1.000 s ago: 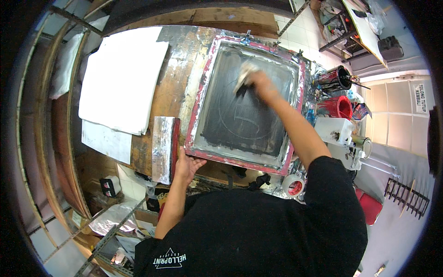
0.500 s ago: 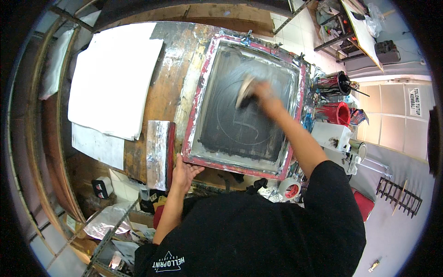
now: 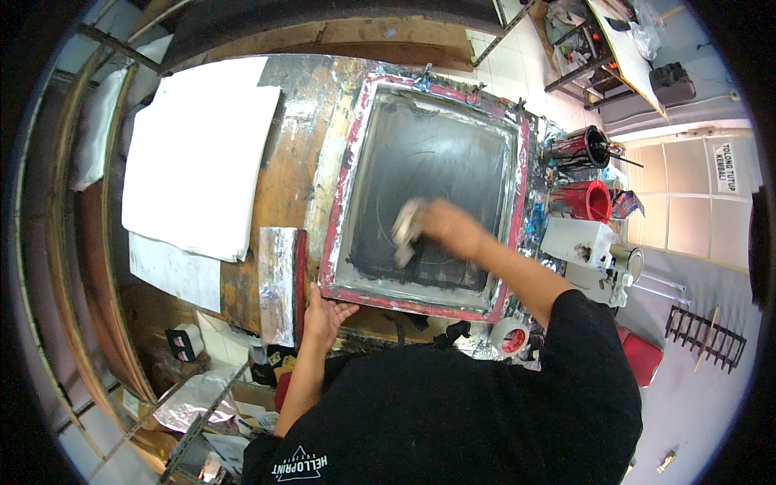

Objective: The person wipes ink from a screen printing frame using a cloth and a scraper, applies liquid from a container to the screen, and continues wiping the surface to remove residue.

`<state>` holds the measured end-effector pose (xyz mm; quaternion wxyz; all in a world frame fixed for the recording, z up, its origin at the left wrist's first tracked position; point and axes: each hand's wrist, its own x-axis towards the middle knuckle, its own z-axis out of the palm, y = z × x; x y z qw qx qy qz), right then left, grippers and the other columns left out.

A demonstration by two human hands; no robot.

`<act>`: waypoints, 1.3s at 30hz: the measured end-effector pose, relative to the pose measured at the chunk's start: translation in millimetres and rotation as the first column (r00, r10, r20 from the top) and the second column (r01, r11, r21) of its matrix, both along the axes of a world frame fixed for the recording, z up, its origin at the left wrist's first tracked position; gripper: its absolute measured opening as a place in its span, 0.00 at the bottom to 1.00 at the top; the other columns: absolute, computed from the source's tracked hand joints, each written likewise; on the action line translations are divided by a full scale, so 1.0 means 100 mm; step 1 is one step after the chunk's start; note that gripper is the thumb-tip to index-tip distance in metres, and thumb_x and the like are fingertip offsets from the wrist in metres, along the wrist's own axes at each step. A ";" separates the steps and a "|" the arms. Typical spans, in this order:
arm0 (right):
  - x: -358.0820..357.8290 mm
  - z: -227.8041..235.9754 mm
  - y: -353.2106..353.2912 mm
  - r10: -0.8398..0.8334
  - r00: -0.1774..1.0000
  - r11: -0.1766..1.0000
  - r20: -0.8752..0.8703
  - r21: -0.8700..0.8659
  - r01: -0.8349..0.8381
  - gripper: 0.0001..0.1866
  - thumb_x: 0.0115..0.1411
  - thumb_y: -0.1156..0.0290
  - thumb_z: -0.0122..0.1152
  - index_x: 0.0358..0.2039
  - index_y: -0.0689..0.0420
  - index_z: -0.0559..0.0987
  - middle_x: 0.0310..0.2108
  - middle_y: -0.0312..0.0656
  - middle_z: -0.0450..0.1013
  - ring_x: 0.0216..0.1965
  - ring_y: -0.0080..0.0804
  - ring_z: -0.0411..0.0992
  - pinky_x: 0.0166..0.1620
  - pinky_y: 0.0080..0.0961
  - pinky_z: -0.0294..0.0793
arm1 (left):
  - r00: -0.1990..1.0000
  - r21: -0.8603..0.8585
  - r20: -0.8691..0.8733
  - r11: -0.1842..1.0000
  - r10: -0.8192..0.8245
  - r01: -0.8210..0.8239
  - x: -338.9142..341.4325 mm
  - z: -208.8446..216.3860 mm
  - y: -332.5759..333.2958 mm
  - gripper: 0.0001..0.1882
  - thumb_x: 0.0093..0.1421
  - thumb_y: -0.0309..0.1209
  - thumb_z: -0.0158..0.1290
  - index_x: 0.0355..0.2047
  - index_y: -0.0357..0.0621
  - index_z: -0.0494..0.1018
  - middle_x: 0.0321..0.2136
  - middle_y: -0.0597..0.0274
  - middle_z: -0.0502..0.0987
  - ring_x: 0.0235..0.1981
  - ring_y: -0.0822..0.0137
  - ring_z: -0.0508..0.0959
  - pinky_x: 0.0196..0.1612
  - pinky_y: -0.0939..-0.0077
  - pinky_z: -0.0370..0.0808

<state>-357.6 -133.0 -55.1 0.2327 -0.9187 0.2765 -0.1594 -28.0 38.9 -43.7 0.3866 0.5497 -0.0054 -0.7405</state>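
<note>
Right grip (image 3: 449, 227): clamped on pale cloth (image 3: 407, 229), centre
Left grip (image 3: 325, 318): apart, at screen's (image 3: 444, 153) lower-left corner
Paper (image 3: 194, 158): upper left

Blurry right hand (image 3: 451, 229) and rag (image 3: 406, 229)

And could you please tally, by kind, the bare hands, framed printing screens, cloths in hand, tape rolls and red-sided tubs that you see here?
Bare hands (left hand, right hand): 2
Framed printing screen: 1
Cloth in hand: 1
Tape roll: 1
Red-sided tubs: 2
Total: 7
</note>
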 end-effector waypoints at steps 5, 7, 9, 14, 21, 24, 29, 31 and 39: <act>-0.26 -0.58 -1.24 -0.918 0.382 0.340 0.102 -0.290 0.894 0.17 0.53 0.80 0.51 0.43 0.60 0.81 0.40 0.56 0.75 0.45 0.55 0.69 0.50 0.44 0.69 | 0.995 -0.057 0.015 0.994 -0.094 0.095 -0.02 0.07 -0.05 0.41 0.69 0.62 0.28 0.65 0.35 0.54 0.57 0.42 0.67 0.53 0.50 0.74 0.53 0.54 0.74; 0.25 -0.74 -1.65 -0.948 0.281 0.280 0.147 -0.025 0.960 0.13 0.53 0.78 0.52 0.38 0.59 0.81 0.40 0.55 0.75 0.46 0.54 0.70 0.52 0.42 0.69 | 0.995 -0.056 0.023 0.993 -0.100 0.101 -0.02 0.05 -0.07 0.42 0.69 0.62 0.28 0.65 0.36 0.53 0.57 0.42 0.66 0.53 0.50 0.73 0.54 0.54 0.74; 0.96 -0.66 -1.84 -0.831 0.548 0.508 0.092 -0.274 0.817 0.12 0.54 0.78 0.52 0.37 0.60 0.81 0.41 0.53 0.76 0.48 0.51 0.70 0.54 0.39 0.70 | 0.996 -0.058 0.046 0.995 -0.079 0.081 -0.03 0.08 -0.09 0.41 0.69 0.62 0.29 0.65 0.36 0.53 0.57 0.43 0.66 0.52 0.50 0.73 0.54 0.54 0.74; 0.94 -0.46 -1.84 -0.779 0.625 0.622 0.044 -0.068 0.780 0.13 0.56 0.79 0.49 0.38 0.61 0.80 0.44 0.49 0.75 0.51 0.48 0.69 0.55 0.40 0.71 | 0.997 -0.039 0.048 0.997 -0.057 0.059 0.03 0.03 -0.01 0.42 0.68 0.63 0.31 0.64 0.36 0.54 0.57 0.44 0.66 0.52 0.51 0.73 0.53 0.54 0.74; -0.83 -0.32 -0.95 -0.948 0.307 0.319 -0.085 -0.232 0.919 0.16 0.53 0.82 0.48 0.41 0.64 0.80 0.41 0.56 0.75 0.46 0.56 0.70 0.51 0.44 0.70 | 0.998 -0.114 -0.006 0.992 -0.061 0.060 0.03 -0.02 0.06 0.42 0.68 0.63 0.30 0.64 0.35 0.56 0.54 0.45 0.70 0.50 0.51 0.75 0.53 0.53 0.75; -0.70 -0.62 -1.04 -0.979 0.200 0.202 -0.049 -0.423 0.883 0.15 0.53 0.79 0.50 0.40 0.68 0.79 0.39 0.60 0.75 0.43 0.57 0.70 0.51 0.46 0.69 | 0.995 -0.103 0.006 0.989 -0.102 0.103 -0.04 0.16 -0.05 0.41 0.69 0.62 0.29 0.64 0.35 0.55 0.56 0.43 0.68 0.53 0.49 0.74 0.53 0.53 0.75; 0.79 -0.18 -0.82 -0.564 0.788 0.818 -0.246 -0.038 0.574 0.17 0.57 0.68 0.53 0.41 0.68 0.76 0.43 0.63 0.72 0.44 0.58 0.72 0.51 0.47 0.70 | 0.999 -0.063 0.019 0.997 -0.036 0.037 0.03 0.11 -0.02 0.41 0.69 0.61 0.29 0.65 0.34 0.54 0.58 0.40 0.65 0.54 0.46 0.73 0.54 0.51 0.76; 0.85 -0.28 -0.22 -0.359 0.921 0.927 -0.151 0.053 0.370 0.11 0.56 0.74 0.53 0.39 0.63 0.77 0.39 0.53 0.73 0.41 0.51 0.70 0.47 0.44 0.70 | 0.999 -0.098 0.006 0.994 -0.041 0.042 0.01 0.04 -0.03 0.42 0.69 0.61 0.30 0.65 0.33 0.51 0.59 0.37 0.63 0.55 0.44 0.72 0.54 0.50 0.76; -0.73 0.14 0.12 -0.442 0.870 0.887 -0.217 0.039 0.461 0.15 0.52 0.79 0.55 0.42 0.59 0.79 0.44 0.53 0.76 0.46 0.54 0.72 0.50 0.43 0.71 | 1.000 -0.121 -0.027 0.993 -0.008 0.005 0.02 0.01 0.02 0.44 0.69 0.61 0.32 0.67 0.32 0.46 0.61 0.35 0.59 0.56 0.43 0.70 0.55 0.49 0.75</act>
